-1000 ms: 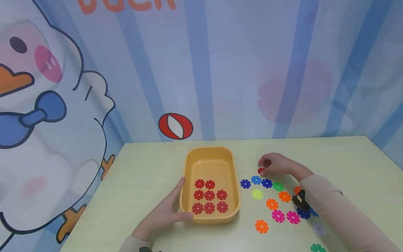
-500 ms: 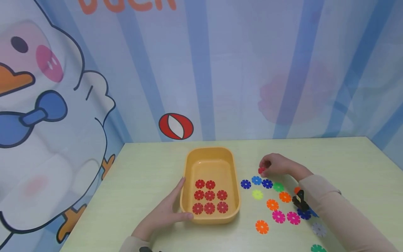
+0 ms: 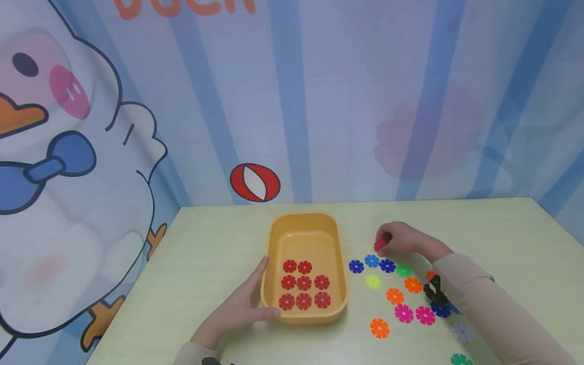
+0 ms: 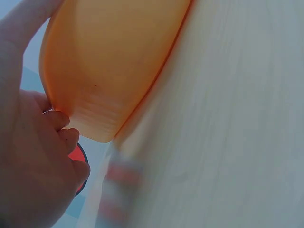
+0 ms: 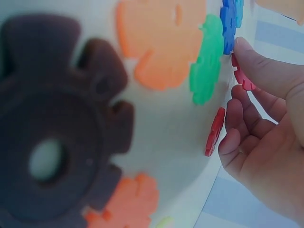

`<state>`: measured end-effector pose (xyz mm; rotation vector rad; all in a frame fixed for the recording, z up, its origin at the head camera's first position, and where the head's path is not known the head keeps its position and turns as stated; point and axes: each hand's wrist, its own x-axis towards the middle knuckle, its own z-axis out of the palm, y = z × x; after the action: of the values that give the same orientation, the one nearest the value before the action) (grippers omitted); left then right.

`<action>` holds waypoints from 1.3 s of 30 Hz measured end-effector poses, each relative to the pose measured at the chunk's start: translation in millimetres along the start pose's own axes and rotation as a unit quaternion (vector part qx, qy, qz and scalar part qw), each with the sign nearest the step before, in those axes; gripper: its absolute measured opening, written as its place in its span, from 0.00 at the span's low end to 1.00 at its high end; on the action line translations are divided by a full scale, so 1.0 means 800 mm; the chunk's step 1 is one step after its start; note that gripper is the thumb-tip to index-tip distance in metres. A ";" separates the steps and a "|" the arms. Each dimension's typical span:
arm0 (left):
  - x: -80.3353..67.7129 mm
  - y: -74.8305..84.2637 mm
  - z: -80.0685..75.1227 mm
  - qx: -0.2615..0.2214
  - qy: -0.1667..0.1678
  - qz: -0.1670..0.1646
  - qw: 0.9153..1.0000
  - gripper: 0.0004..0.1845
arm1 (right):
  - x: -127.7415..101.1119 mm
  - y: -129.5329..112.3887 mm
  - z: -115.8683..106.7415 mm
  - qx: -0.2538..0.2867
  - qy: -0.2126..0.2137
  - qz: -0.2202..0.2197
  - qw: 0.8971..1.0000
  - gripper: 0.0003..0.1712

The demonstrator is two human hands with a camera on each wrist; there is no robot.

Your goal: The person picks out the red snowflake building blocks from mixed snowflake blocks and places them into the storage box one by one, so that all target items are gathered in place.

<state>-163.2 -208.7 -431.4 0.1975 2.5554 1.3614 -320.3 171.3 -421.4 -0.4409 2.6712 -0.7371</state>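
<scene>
A pale green tabletop [image 3: 219, 253] stands before a blue-striped cartoon backdrop with a duck figure. At its centre sits an orange rectangular plastic tray [image 3: 304, 223], long axis running from 6 to 12 o'clock as the head camera sees it, holding eight red snowflake discs [image 3: 303, 284] laid flat in rows.

The left hand [image 3: 237, 309] rests against the tray's near-left wall, fingers fairly straight, steadying it and curled round nothing. The right hand [image 3: 401, 238], at about 3 o'clock from the tray, pinches a red notched plastic disc [image 3: 379, 246] between thumb and fingertips. In the right wrist view a second red disc [image 5: 214, 131] sits just beside the curled fingers — whether it is held or lying loose cannot be told.

The pinched disc is round, so it has no long axis; it appears tipped on edge rather than flat.

Risks, as judged: the edge-on pinch is slight and the disc could slip out; the second disc may drop or be dragged along; the sleeve [image 3: 483, 304] lies over the scattered coloured discs [image 3: 403, 299] and could sweep them.
</scene>
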 end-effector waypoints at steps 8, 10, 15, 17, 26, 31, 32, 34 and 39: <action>0.001 -0.001 -0.002 0.000 -0.006 0.008 1.000 0.59 | -0.001 0.000 0.000 0.001 0.008 -0.005 1.000 0.12; 0.000 -0.002 -0.002 0.001 -0.007 0.009 1.000 0.59 | -0.002 0.000 0.000 0.002 0.012 -0.008 1.000 0.12; -0.001 0.000 -0.003 -0.001 -0.008 0.008 1.000 0.60 | -0.006 0.000 -0.003 0.004 0.014 -0.028 1.000 0.10; -0.002 0.001 -0.003 -0.004 -0.008 0.004 1.000 0.60 | -0.007 -0.001 -0.004 0.005 0.012 -0.034 0.999 0.10; -0.003 0.002 -0.003 -0.005 -0.006 -0.005 1.000 0.60 | -0.010 -0.016 -0.014 0.013 0.014 -0.052 0.998 0.10; -0.002 0.001 -0.003 -0.007 -0.008 -0.005 1.000 0.60 | -0.011 -0.033 -0.020 0.007 0.023 -0.087 0.996 0.10; -0.002 0.001 -0.003 -0.007 -0.008 -0.003 1.000 0.60 | -0.013 -0.038 -0.021 0.010 0.022 -0.092 0.995 0.10; -0.001 0.001 -0.003 -0.006 -0.008 0.000 1.000 0.60 | -0.015 -0.046 -0.023 0.019 0.020 -0.103 0.994 0.10; -0.001 0.001 -0.003 -0.003 -0.008 0.006 1.000 0.60 | -0.019 -0.066 -0.025 0.036 0.016 -0.137 0.990 0.10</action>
<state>-162.8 -210.4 -429.3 0.2227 2.5401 1.3661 -303.4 142.6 -373.3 -0.7935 2.6332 -0.9204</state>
